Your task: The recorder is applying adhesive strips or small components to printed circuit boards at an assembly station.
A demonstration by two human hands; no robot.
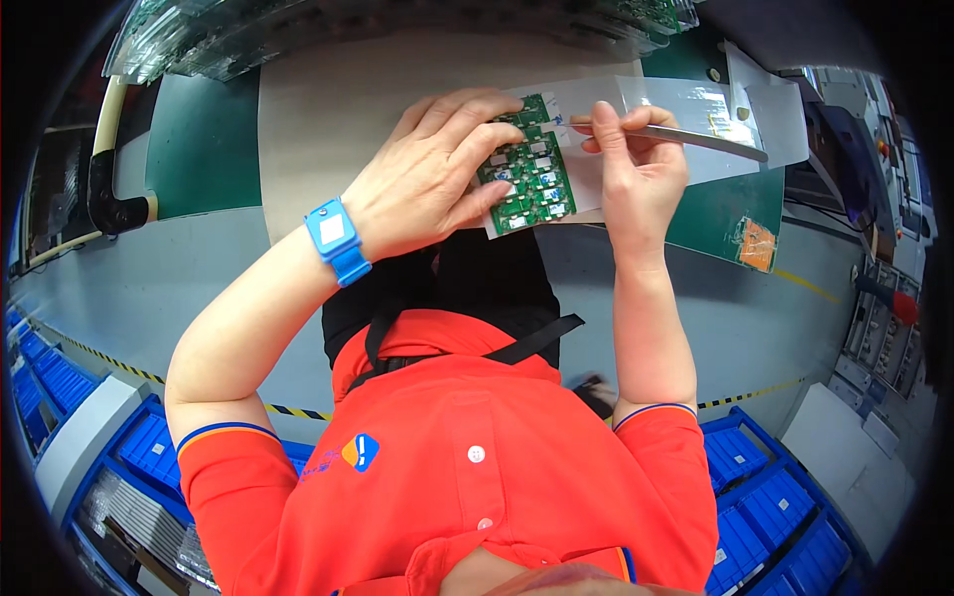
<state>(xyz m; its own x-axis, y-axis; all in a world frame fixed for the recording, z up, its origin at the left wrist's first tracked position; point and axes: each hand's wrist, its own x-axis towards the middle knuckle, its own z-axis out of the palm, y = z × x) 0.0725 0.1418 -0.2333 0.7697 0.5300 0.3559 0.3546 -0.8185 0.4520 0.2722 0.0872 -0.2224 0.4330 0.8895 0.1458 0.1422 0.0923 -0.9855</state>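
A green circuit board panel (545, 184) with several white and blue patches lies on a white sheet (651, 94) at the front of the bench. From the left, my left hand (437, 164) reaches over it. Its fingertips and thumb press on the board's left side and hold it down. Metal tweezers (711, 142) are pinched in my right hand (641, 164), just right of the board. Their thin tip points left at the board's upper right edge, by a small white and blue piece (557, 120). Whether the tip grips that piece is too small to tell.
Brown board (348, 79) covers the middle of the green bench (199, 149). Clear plastic-wrapped stacks (238, 35) line the far edge. An orange patch (757, 244) sits at the bench's right corner. Blue bins (745, 536) stand behind me on both sides.
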